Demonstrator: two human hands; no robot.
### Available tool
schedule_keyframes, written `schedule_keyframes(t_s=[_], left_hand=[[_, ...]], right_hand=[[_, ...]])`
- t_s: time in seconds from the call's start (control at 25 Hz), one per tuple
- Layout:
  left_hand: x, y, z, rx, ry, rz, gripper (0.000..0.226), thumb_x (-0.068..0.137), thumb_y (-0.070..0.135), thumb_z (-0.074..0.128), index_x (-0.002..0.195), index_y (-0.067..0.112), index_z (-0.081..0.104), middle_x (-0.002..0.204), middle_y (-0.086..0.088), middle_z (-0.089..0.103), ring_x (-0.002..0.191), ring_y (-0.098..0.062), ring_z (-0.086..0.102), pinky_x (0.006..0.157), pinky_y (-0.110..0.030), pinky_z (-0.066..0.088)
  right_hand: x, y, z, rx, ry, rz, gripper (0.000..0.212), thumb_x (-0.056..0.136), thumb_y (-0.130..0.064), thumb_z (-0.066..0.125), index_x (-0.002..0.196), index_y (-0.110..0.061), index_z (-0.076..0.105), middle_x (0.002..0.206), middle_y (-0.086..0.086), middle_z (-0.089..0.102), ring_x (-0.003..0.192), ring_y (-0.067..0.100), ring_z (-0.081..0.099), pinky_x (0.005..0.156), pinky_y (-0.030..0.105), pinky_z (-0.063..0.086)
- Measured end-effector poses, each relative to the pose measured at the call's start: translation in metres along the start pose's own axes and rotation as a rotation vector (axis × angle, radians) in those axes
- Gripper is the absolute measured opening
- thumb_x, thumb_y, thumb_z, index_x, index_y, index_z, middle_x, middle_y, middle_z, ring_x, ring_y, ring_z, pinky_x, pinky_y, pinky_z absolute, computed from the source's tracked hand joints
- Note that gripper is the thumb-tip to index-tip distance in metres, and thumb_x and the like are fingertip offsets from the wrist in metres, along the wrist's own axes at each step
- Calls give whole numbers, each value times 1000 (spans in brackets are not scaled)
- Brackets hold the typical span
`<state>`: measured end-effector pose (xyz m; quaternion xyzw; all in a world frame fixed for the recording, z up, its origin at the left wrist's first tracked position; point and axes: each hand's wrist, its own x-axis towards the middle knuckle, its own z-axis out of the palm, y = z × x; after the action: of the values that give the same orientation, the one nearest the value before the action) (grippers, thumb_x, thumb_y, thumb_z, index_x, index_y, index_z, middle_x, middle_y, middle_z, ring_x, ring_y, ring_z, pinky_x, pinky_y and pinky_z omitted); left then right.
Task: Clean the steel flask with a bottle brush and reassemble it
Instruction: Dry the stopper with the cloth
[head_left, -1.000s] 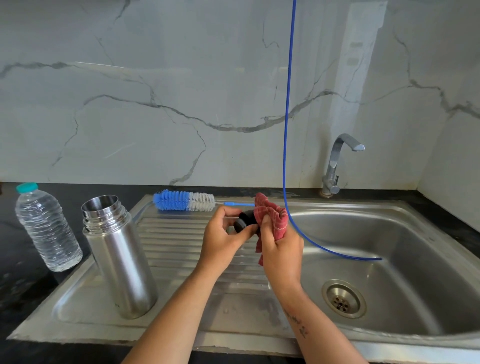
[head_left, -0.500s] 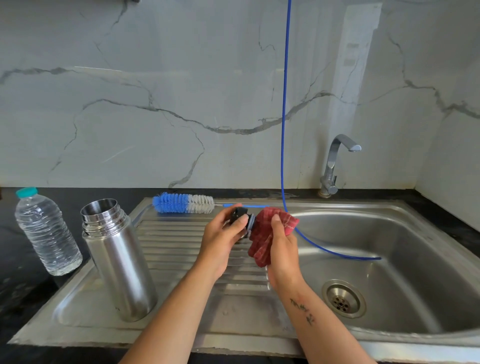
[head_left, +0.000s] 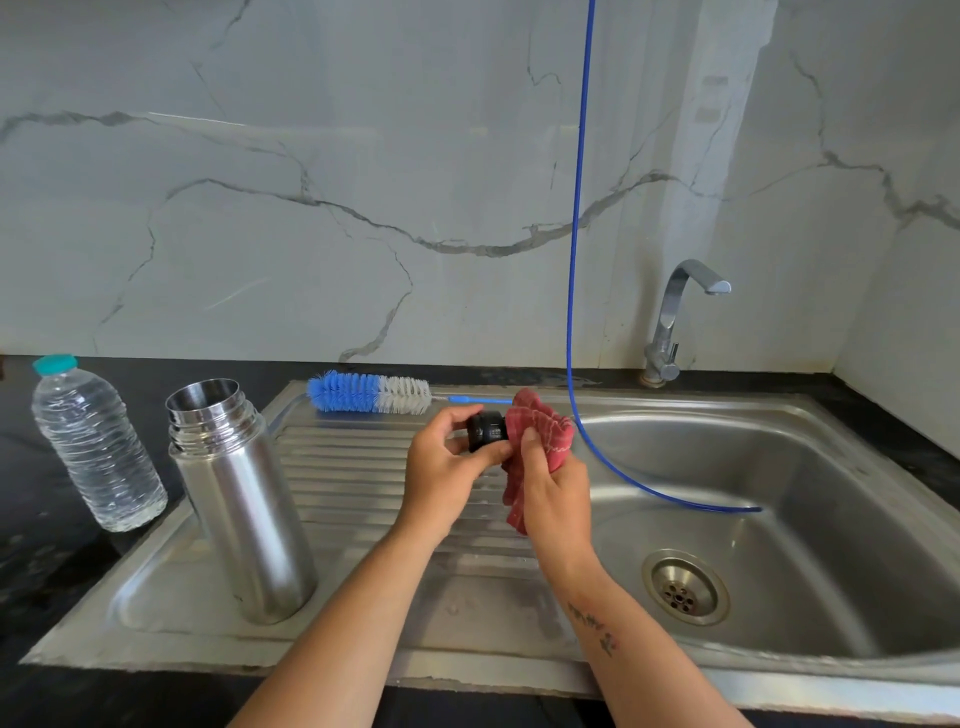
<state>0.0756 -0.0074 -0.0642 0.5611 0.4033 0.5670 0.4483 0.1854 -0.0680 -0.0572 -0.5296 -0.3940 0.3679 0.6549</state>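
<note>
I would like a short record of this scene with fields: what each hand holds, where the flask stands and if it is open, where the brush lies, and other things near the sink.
left hand: left hand grips the black cap
right hand: right hand holds the red cloth against the cap
flask: steel flask stands upright on the drainboard, mouth open, no cap on it
brush: bottle brush lies at the back of the drainboard, untouched
other things: plastic water bottle on the counter left of the flask; tap; blue hose hanging into the sink basin

no legible text, label or brand on any item in view
</note>
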Motion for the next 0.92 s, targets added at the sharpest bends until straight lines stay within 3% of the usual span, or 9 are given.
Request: schedule_keyframes(t_s=[0.16, 0.28, 0.44, 0.6, 0.72, 0.8, 0.92], left_hand=[[-5, 0, 3, 71, -50, 43, 55, 67, 3, 93, 112, 25, 69, 103, -1, 78, 96, -13, 75, 79, -27, 60], [0, -2, -1, 51, 3, 21, 53, 68, 7, 94, 110, 26, 67, 104, -1, 77, 96, -15, 75, 82, -37, 63], [-6, -1, 3, 84, -96, 51, 57, 66, -1, 92, 113, 21, 68, 105, -1, 77, 98, -13, 74, 83, -26, 59], [-3, -3, 0, 42, -7, 32, 56, 67, 1, 92, 115, 16, 67, 106, -3, 77, 99, -13, 74, 84, -34, 62], [-7, 2, -1, 48, -57, 56, 57, 67, -3, 91, 114, 17, 67, 110, 0, 76, 103, -10, 73, 90, -29, 59], [-10, 4, 0, 63, -81, 59, 57, 66, -2, 91, 113, 20, 66, 110, 2, 75, 102, -8, 72, 92, -33, 59], [-17, 10, -4, 85, 32, 63, 54, 66, 8, 94, 109, 20, 63, 108, -2, 74, 101, -14, 73, 90, -36, 60]], right_hand=[[5, -2, -3, -58, 23, 51, 40, 107, -33, 49, 82, -16, 75, 72, 10, 75, 63, 25, 72, 59, 44, 62], [0, -1, 0, -107, 8, -24, 42, 107, -33, 49, 81, -5, 68, 59, 10, 61, 48, 24, 57, 44, 37, 50], [6, -5, -6, -91, 27, 43, 38, 107, -29, 47, 83, -16, 74, 66, 2, 71, 61, 19, 67, 57, 37, 55], [1, -4, -3, -144, 14, -47, 42, 106, -29, 50, 75, -6, 67, 54, 1, 61, 48, 16, 59, 42, 32, 49], [6, -2, -5, -82, 16, 8, 40, 106, -30, 50, 79, -10, 71, 62, 3, 67, 56, 20, 65, 51, 33, 54], [10, 0, -7, -119, 19, 25, 40, 105, -27, 50, 79, -3, 69, 64, 4, 65, 58, 19, 62, 52, 33, 52], [7, -5, -11, -102, 10, -80, 43, 103, -28, 55, 74, 3, 64, 60, 7, 60, 55, 20, 57, 53, 38, 50]])
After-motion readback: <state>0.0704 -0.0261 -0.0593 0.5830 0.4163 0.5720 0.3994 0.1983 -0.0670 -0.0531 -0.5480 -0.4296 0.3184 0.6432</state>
